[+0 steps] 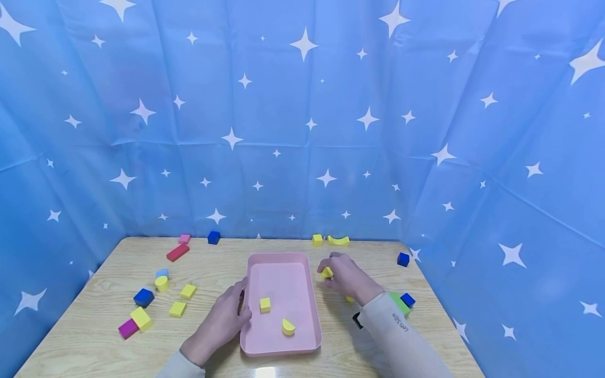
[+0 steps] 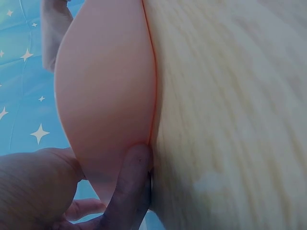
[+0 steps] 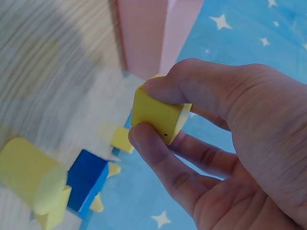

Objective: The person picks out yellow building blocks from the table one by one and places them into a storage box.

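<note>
A pink tray (image 1: 285,278) lies on the table in front of me, holding a yellow cube (image 1: 265,305) and a yellow half-round block (image 1: 288,327). My left hand (image 1: 222,317) grips the tray's left side, thumb at the rim and a finger (image 2: 132,175) against the outer wall (image 2: 108,81) in the left wrist view. Right of the tray, my right hand (image 1: 348,277) pinches a yellow triangular block (image 3: 158,112) between thumb and fingertips. In the right wrist view, a yellow cylinder (image 3: 31,175) and a blue block (image 3: 88,179) lie beyond that hand.
Left of the tray lie several blocks, among them a red bar (image 1: 178,252), a blue block (image 1: 144,297) and a purple block (image 1: 128,329). A yellow arch (image 1: 338,241) sits at the back edge. A green block (image 1: 399,303) is partly behind my right sleeve. A starry blue curtain (image 1: 274,115) surrounds the table.
</note>
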Action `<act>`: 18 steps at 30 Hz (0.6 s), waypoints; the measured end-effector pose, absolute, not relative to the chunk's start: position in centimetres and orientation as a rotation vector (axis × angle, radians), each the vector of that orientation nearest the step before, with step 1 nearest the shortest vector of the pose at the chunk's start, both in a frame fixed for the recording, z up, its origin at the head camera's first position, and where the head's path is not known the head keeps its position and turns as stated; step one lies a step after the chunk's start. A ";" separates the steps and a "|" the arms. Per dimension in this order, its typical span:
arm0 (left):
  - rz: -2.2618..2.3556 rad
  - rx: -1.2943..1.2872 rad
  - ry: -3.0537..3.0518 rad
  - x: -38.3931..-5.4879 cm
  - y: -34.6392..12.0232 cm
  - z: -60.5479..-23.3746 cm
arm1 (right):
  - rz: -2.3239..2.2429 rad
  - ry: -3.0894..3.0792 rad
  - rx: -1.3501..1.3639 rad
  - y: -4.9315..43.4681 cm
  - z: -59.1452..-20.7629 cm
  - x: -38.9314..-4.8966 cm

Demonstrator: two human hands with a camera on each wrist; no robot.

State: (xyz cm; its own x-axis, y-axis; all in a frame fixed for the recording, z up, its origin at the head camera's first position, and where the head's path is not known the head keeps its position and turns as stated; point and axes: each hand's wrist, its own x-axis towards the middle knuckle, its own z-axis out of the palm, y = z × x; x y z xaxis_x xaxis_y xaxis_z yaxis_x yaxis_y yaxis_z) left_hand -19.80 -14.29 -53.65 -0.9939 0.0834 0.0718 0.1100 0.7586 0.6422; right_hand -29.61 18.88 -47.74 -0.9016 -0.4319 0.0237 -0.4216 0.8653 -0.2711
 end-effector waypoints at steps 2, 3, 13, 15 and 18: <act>-1.070 -0.157 -2.908 -19.8 -14.3 -53.6 | -0.414 2.998 -0.704 18.5 -47.4 -29.3; -1.071 -0.155 -2.908 -19.8 -14.3 -53.6 | -0.414 2.996 -0.713 18.3 -47.2 -29.2; -1.083 -0.142 -2.918 -19.8 -14.2 -53.6 | -0.481 2.944 -0.835 16.4 -45.9 -27.7; -1.082 -0.140 -2.920 -19.9 -14.2 -53.7 | -0.455 2.943 -0.844 16.1 -45.9 -27.5; -1.079 -0.144 -2.919 -19.9 -14.3 -53.6 | -0.429 2.933 -0.865 15.6 -45.9 -27.1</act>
